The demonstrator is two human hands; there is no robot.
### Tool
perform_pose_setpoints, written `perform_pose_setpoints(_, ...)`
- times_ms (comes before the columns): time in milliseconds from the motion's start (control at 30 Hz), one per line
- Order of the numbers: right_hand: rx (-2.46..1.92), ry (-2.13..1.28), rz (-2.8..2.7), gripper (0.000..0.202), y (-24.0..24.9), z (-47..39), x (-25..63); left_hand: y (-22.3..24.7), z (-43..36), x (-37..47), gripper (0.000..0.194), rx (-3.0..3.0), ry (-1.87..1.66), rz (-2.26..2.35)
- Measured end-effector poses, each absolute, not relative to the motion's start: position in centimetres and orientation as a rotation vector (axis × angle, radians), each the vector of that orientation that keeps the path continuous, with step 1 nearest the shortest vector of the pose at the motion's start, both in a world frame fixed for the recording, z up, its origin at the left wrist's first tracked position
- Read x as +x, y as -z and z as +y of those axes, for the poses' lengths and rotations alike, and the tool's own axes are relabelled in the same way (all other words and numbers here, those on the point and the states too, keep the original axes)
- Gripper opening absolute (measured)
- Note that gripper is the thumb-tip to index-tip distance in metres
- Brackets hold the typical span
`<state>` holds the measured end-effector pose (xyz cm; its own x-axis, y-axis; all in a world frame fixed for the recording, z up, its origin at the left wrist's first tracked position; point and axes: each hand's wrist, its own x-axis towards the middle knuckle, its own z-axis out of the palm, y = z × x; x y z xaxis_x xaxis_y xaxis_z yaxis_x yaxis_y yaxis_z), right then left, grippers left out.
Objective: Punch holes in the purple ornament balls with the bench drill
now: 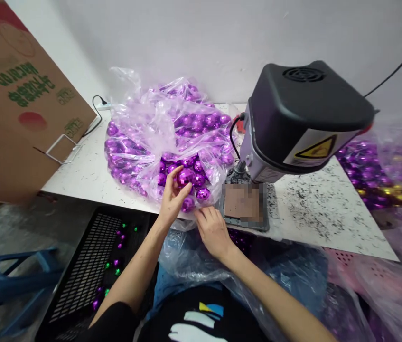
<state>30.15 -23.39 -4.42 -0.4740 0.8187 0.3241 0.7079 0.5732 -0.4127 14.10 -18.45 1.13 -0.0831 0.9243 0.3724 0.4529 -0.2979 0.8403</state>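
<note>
My left hand (174, 199) is closed around a shiny purple disco ball (185, 176), thumb on one side and fingers on the other. The ball is just over the mouth of a clear plastic bag (144, 123) full of similar purple balls (198, 122). At the bag's front edge, by the edge of the table, my right hand (215, 232) has its fingers curled together on the plastic. Its fingertips are partly hidden. Loose balls (202, 194) lie in the bag's opening beside my left hand.
A black bench drill press (303, 109) stands right of the bag, its base partly blurred out. Dark shavings (314, 216) litter the white table (357, 228). At left are a cardboard box (19, 95), a black crate (79, 266) with small balls and a blue stool (12, 285).
</note>
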Motion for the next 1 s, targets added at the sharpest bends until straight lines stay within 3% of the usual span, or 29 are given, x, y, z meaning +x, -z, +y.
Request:
perform_pose_setpoints(167, -1.179, -0.555, -2.338, 0.03, 1.5, -25.9, 34.1, -1.9, -23.2, 18.2, 0.052, 1.101, -1.165, 1.083)
perform_pose_setpoints(333, -1.261, -0.822, -2.324, 0.027, -1.0, -26.7, 40.2, -1.0, -23.1, 22.1, 0.052, 0.794, -0.965, 0.826)
perform_pose_setpoints(600, -1.576, -1.258, -1.83, 0.044, -3.1, -26.5, 46.5, 1.5, -19.8, 23.4, 0.055, 1.268, -1.024, 1.021)
perform_pose_setpoints(1000, -1.607, -1.257, -1.593, 0.05, -3.6, -24.7, 48.2, 3.0, -16.7, 25.6, 0.056, 1.857, -1.042, 1.381)
